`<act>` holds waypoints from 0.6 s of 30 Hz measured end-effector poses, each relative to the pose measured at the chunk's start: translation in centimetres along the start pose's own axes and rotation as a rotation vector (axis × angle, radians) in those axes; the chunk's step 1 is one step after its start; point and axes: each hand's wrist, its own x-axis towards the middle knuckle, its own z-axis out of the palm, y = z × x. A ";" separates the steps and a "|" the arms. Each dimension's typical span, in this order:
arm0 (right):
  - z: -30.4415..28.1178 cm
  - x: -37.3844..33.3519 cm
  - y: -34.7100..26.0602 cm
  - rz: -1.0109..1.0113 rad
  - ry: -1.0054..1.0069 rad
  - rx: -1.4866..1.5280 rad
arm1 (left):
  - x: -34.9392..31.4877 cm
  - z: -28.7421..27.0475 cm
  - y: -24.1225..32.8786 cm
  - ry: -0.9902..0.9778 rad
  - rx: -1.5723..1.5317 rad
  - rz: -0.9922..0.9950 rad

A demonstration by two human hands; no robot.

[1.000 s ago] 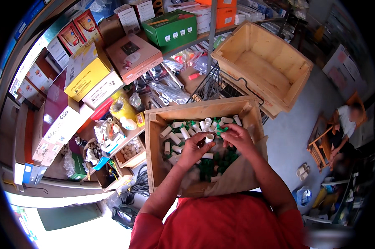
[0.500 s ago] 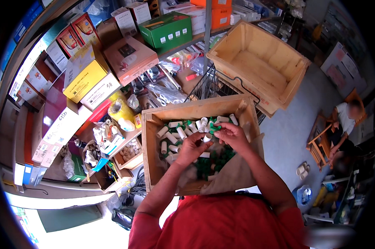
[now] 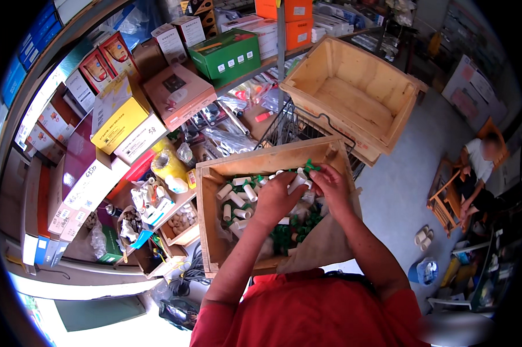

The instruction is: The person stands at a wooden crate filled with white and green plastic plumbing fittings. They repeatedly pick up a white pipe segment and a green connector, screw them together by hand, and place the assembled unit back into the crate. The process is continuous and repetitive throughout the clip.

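A wooden box (image 3: pixel 203 243) in front of me holds a jumble of short white plastic tubes (image 3: pixel 250 193) and green plastic pieces (image 3: pixel 281 240). Over its middle is my left hand (image 3: pixel 274 199), back upward, its fingers closed around a white tube (image 3: pixel 297 183) that is partly covered. My right hand (image 3: pixel 332 186), close to the box's right side, pinches a green plastic fitting (image 3: pixel 312 166) between thumb and fingertips. The two hands are close together, and the tube's far end lies just beside the green fitting. A pale cloth or sheet (image 3: pixel 318 247) covers the box's near right corner.
Behind the box, a larger yellowish bin (image 3: pixel 353 98) rests on a black wire basket (image 3: pixel 278 124). Shelves at the left carry a green carton (image 3: pixel 226 56), a yellow carton (image 3: pixel 119 113) and bagged parts. At the right, a person (image 3: pixel 478 168) sits on a wooden chair (image 3: pixel 446 188).
My left hand has moved forward and right, turning its back upward over the tube. The right hand has shifted slightly forward and right with the green fitting. The view has shifted slightly.
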 end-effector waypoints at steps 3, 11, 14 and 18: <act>-0.2 0.2 0.5 0.017 0.016 0.010 | -0.6 0.4 0.0 0.049 -0.007 0.032; 0.3 0.0 0.2 0.058 -0.100 -0.021 | -2.6 2.5 -3.5 0.078 -0.178 -0.028; 0.6 0.2 0.6 -0.003 -0.146 -0.059 | -2.7 2.4 -4.3 0.069 -0.209 -0.012; 0.3 0.3 1.6 -0.069 -0.178 -0.118 | -2.3 1.9 -3.9 0.071 -0.272 -0.034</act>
